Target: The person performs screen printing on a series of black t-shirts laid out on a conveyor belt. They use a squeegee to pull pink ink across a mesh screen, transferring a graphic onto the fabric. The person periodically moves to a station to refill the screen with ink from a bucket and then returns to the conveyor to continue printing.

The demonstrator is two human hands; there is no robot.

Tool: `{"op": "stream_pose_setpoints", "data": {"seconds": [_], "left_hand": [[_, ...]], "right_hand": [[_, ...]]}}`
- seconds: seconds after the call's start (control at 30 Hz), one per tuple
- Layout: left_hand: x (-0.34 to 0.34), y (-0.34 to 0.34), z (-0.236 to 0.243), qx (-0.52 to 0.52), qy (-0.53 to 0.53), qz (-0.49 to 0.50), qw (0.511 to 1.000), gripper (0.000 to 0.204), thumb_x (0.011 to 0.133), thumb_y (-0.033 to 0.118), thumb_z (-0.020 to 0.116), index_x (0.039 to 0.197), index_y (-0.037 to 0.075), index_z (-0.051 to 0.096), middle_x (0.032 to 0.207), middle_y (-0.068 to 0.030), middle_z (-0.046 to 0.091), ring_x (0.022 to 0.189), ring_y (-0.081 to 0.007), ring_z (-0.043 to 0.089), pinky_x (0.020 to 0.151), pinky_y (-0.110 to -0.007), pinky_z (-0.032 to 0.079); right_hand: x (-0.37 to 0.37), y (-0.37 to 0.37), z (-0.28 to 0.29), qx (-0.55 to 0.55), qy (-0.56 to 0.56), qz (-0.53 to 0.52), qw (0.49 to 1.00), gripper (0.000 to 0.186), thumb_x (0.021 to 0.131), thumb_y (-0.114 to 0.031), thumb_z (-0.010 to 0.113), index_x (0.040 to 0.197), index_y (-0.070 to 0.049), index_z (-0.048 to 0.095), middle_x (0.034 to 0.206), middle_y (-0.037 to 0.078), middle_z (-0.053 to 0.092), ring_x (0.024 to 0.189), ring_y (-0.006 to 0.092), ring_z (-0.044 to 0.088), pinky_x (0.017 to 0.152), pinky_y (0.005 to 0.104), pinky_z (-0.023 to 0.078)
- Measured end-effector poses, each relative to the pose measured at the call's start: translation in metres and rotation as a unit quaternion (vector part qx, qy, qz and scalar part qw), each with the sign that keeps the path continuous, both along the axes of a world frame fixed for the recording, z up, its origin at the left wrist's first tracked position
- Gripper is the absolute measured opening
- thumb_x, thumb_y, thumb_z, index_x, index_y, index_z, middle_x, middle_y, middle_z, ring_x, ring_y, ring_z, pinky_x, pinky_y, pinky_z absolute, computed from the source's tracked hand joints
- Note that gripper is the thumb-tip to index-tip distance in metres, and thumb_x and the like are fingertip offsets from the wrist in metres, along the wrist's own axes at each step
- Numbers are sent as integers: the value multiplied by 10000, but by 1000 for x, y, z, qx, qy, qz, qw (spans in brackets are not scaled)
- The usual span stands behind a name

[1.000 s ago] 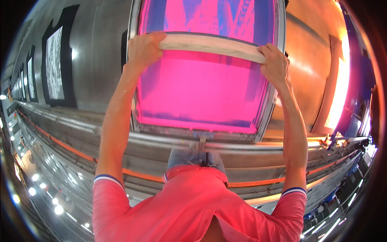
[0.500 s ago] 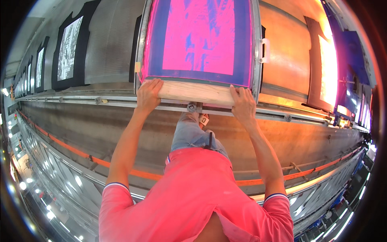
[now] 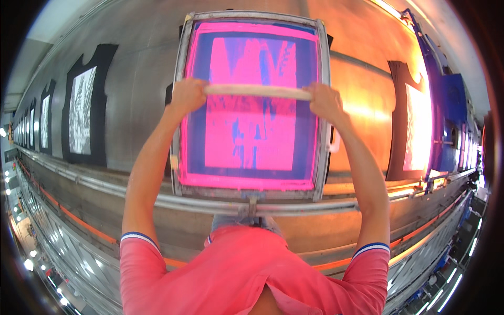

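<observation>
My left hand [image 3: 189,96] and my right hand [image 3: 324,100] grip the two ends of a pale wooden squeegee [image 3: 257,90]. It spans the middle of a screen [image 3: 252,152] coated in pink ink, with blue areas and a mottled design showing. The screen's metal frame [image 3: 252,15] rests over the long platen table; dark fabric edges peek out beside it, and what lies underneath is hidden. The squeegee and fingers are slightly blurred by motion.
Dark shirts [image 3: 82,113] with white printed panels lie in a row along the metal table [image 3: 134,47] to the left. Another shirt [image 3: 399,121] lies at the right under an orange glow, beside a blue machine [image 3: 451,105]. A metal rail [image 3: 173,201] runs along the near edge.
Both hands first pulled the squeegee toward me to the screen's near edge, then moved it back away to the middle. The whole screen now shows lower in the view.
</observation>
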State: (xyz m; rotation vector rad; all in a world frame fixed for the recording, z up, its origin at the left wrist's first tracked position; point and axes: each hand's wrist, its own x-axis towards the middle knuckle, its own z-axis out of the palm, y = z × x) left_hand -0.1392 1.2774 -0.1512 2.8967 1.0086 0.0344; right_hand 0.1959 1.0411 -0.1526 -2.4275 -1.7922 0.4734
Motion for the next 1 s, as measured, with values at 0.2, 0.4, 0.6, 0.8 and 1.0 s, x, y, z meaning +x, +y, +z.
{"op": "stream_pose_setpoints", "data": {"seconds": [0.2,0.4,0.6,0.8,1.0], "left_hand": [[127,160,-5,18,18,1,1000,287,752,151,608,979,208,775,819,-136,719,809,-335,703,726,-471,561],[154,190,-9,31,79,20,996,352,757,174,613,1073,225,759,866,-142,722,857,-352,694,755,-473,554],[124,158,-22,44,15,15,999,420,711,116,606,1084,243,752,815,-125,716,782,-346,692,689,-463,548],[48,61,-30,-3,-20,29,999,427,702,79,611,1087,216,733,944,-48,733,847,-304,700,690,-447,553],[-34,-51,-36,-11,-88,-7,996,449,682,9,602,1086,166,722,1083,-32,720,957,-267,694,732,-392,561]], "right_hand": [[125,155,-23,48,-61,4,997,396,737,-109,539,1078,-172,730,1003,171,712,973,356,675,848,490,530],[137,190,-22,-7,-62,-16,998,410,736,-92,525,1083,-177,726,1016,108,696,986,338,657,836,483,524],[103,148,-45,57,-126,-4,990,466,733,-79,534,1155,-185,699,1053,51,655,1001,292,648,831,449,537],[24,60,-36,39,-80,-19,996,508,689,-14,585,1179,-116,674,1065,23,644,1006,238,636,778,381,564],[-55,-47,-34,75,-26,0,997,514,655,2,613,1161,-64,669,1058,40,642,1004,233,630,769,381,560]]}}
